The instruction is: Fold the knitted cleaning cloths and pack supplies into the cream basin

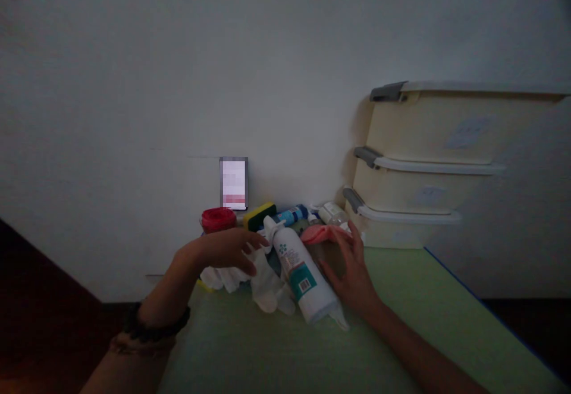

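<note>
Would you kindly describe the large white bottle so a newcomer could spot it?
On the pale green tabletop, left of the stacked cream plastic boxes, is a cluttered pile. At the pile's front, between the left hand and right hand, a large white cylindrical bottle lies slanted. Its teal label panel and larger size set it apart from its neighbours.

The tabletop (214,352) offers passage along its near stretch, in front of the white bottle (292,257), and on the right, beyond the right hand (350,272). Between that and the left hand (227,248), the slanting bottle blocks a low crossing. Farther back, the sponge (261,216) and red roll (218,220) crowd the way before the wall (276,72); stacked bins (401,188) bar the far right.
</note>
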The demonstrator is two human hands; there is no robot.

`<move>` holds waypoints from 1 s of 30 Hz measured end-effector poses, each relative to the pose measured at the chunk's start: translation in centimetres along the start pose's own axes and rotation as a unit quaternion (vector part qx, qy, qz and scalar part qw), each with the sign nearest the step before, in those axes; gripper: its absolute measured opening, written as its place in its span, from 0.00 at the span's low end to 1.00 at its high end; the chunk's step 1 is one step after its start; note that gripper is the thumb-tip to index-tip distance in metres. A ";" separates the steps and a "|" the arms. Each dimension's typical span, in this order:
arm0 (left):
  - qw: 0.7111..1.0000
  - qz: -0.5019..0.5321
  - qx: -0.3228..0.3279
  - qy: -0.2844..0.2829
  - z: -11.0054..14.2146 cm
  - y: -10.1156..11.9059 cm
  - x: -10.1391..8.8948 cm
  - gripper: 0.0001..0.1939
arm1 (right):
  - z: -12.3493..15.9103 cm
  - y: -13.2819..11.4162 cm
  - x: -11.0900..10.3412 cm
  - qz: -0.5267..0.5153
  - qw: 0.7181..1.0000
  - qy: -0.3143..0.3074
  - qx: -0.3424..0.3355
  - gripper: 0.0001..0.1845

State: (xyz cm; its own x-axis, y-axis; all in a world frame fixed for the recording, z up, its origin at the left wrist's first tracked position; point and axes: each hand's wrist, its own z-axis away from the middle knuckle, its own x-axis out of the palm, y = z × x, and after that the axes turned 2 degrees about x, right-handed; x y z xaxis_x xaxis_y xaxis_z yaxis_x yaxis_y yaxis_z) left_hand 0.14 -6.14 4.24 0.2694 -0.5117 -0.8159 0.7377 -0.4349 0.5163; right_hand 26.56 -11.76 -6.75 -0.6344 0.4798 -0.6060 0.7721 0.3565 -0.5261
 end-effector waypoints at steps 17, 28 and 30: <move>0.973 0.053 0.184 0.128 -1.0 1.4 0.1 0.10 | -1.1 0.5 -0.8 -0.087 0.990 -0.053 0.097 0.20; 0.941 0.196 0.195 0.195 -1.3 1.4 0.3 0.07 | 1.1 -3.7 -1.6 -0.070 0.978 -0.187 0.061 0.43; 0.932 0.225 0.194 0.207 -1.2 1.5 0.3 0.07 | 0.5 -3.3 -1.9 -0.108 0.970 -0.192 0.104 0.43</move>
State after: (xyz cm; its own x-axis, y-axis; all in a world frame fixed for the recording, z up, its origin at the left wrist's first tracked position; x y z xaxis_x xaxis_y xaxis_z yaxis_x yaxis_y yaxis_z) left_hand 2.08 -6.07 4.41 0.7729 -0.4116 -0.4829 0.2352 -0.5211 0.8205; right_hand 25.20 -14.19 -4.16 -0.7783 0.0639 -0.6246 0.6208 0.2270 -0.7504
